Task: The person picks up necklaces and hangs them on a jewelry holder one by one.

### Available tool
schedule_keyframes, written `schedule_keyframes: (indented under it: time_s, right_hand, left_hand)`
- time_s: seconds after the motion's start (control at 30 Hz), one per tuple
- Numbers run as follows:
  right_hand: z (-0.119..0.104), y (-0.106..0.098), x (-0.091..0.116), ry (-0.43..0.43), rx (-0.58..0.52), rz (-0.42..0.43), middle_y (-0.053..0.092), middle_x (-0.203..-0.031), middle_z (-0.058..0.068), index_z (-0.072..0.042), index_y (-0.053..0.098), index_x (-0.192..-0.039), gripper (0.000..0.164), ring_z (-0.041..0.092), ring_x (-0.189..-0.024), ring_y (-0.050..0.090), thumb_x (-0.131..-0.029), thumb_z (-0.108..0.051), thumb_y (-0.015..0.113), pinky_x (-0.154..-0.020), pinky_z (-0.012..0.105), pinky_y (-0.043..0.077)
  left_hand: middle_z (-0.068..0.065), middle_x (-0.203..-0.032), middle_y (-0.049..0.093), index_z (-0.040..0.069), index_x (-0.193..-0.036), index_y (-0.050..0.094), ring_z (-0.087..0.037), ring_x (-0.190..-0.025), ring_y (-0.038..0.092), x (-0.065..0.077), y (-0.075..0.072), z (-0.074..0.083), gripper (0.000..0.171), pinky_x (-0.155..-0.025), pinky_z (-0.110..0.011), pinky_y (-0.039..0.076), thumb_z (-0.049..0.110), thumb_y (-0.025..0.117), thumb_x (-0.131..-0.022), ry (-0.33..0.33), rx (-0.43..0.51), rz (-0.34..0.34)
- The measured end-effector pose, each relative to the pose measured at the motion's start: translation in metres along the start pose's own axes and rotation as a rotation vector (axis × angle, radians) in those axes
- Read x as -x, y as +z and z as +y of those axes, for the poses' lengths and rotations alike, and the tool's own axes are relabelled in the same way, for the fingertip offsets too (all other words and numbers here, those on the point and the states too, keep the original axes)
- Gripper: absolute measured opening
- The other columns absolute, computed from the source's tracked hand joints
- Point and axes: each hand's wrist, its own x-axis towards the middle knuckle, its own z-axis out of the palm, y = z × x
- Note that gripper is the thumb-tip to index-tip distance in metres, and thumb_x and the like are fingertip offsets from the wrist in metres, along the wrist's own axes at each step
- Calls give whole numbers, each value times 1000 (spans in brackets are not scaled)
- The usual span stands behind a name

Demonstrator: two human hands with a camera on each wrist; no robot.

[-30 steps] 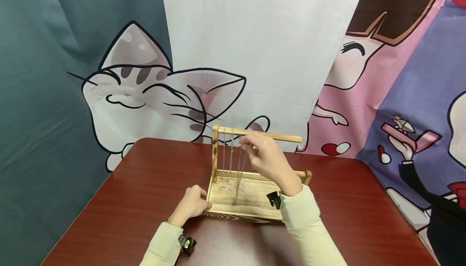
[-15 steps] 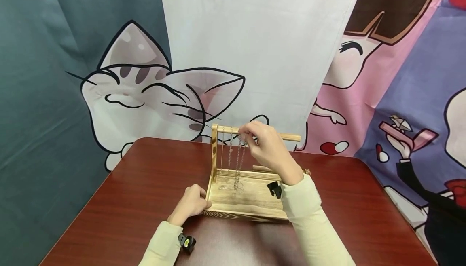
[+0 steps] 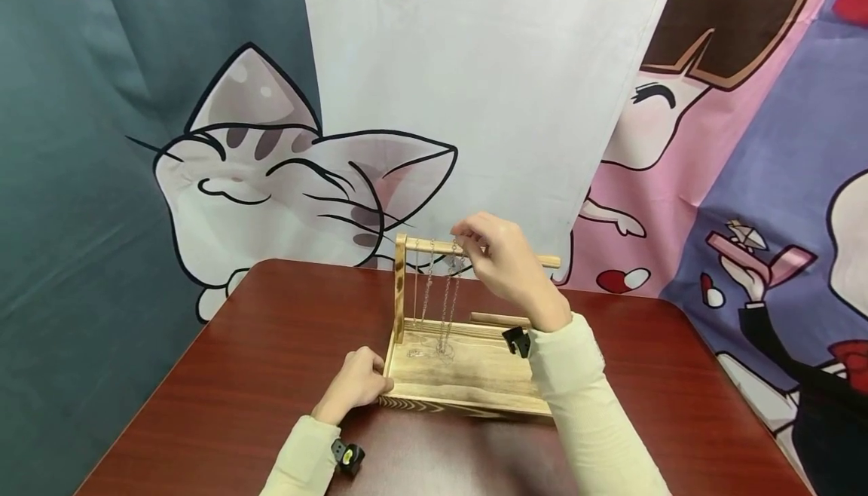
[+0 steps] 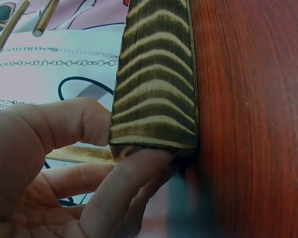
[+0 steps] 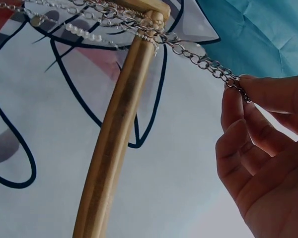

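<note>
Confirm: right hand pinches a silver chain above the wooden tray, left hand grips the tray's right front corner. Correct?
One slip: the left hand grips the left front corner of the wooden tray, not the right, as the head view shows. The right hand does pinch a silver chain above it.

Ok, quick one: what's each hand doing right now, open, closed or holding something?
Left hand: closed, gripping the near left corner of the wooden necklace stand.
Right hand: closed, pinching a silver chain necklace.
</note>
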Motion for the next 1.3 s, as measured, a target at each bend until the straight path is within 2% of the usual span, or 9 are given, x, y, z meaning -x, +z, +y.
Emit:
schedule_keyframes:
  time_s: [0.4,0.67,1.03,1.3]
  right_hand:
    - [10,-5,-2,33,8,21,64,-83,5,-4,65,-90,14,10,-70,55,-83,5,57,-57,23,45]
    - [24,-7,9,98,37,32,64,-82,3,-7,65,-88,12,11,-72,56,-83,3,59,-62,26,46]
    - [32,-22,17,158,87,89,65,-81,3,-7,66,-87,10,11,-72,56,-82,0,61,-58,26,45]
    - [42,-36,26,212,110,116,65,-79,3,-6,67,-88,11,12,-71,56,-82,1,60,-59,24,46]
  left_hand:
    - [3,-55,55,9,-60,63,-11,-52,50,0,0,0,4,-51,-26,42,9,68,-61,-12,-4,0]
    - [3,-54,54,9,-60,63,-11,-51,48,0,1,1,6,-50,-26,41,9,68,-63,-15,0,-15]
    - [1,-60,57,9,-64,66,-12,-54,50,0,0,1,4,-53,-27,43,10,69,-63,-18,-6,-2]
    - [2,-57,56,8,-62,64,-12,-52,49,0,-1,0,4,-51,-26,42,9,68,-62,-17,6,-3]
